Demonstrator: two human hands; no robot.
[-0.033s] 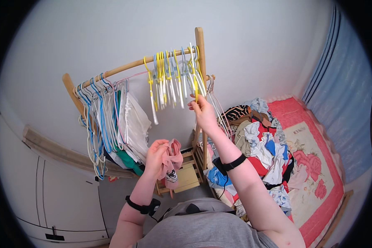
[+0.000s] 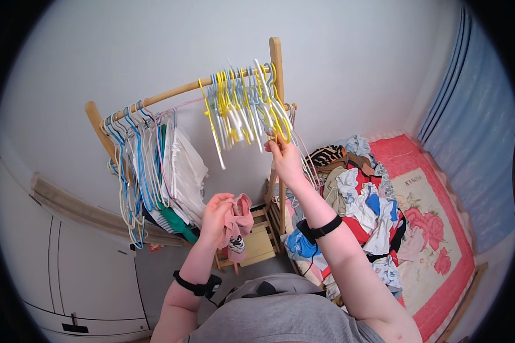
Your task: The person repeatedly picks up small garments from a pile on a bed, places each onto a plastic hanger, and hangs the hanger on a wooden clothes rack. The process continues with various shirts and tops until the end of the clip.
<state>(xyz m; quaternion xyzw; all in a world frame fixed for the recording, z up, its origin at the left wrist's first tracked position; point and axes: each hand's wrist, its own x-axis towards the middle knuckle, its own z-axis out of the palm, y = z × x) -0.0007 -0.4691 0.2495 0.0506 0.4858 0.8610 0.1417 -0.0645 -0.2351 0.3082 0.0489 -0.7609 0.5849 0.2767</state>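
Observation:
My left hand (image 2: 214, 218) is closed on a bunched pink garment (image 2: 241, 220) with a dark-and-white printed patch, held in front of the wooden rack. Up at the rack's right end, my right hand (image 2: 286, 159) pinches the lower end of a yellow-and-white clothes hanger (image 2: 282, 127). Beside it, several more yellow, white and light-blue hangers (image 2: 233, 111) hang from the wooden rail (image 2: 177, 92), some blurred. Farther left on that rail are blue and white hangers (image 2: 133, 154) and a white garment (image 2: 183, 166).
Right of the rack, a large heap of mixed clothes (image 2: 369, 197) lies on a bed with a pink floral cover (image 2: 420, 297). A rack post (image 2: 277, 86) stands close to my right hand. White cabinet doors (image 2: 91, 268) are at lower left, a blue curtain (image 2: 475, 131) far right.
The hanger at my right hand has turned, showing more of its yellow part, and that hand has shifted slightly right. The neighbouring hangers have swung. My left hand stays put.

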